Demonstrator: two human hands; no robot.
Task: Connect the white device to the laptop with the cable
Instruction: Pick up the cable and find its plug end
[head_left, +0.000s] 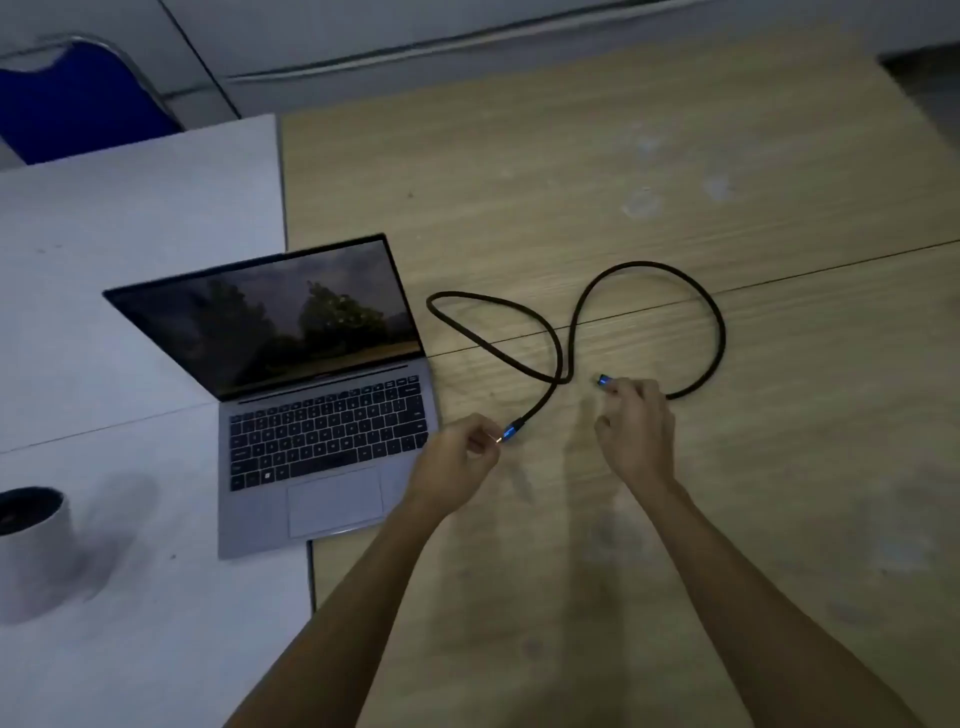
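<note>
A black braided cable (711, 312) lies in two loops on the wooden table, right of the open grey laptop (322, 441). My left hand (457, 467) pinches the tip of one blue-collared plug (511, 432) just off the laptop's right edge. My right hand (636, 431) holds the other blue plug (603, 382) between fingertips, a little above the table. The white cylindrical device (31, 551) with a dark top stands at the far left on the white table, apart from both hands.
The laptop straddles the seam between a white table (130, 218) and a wooden table (571, 156). A blue chair (78, 98) stands behind the white table at the top left.
</note>
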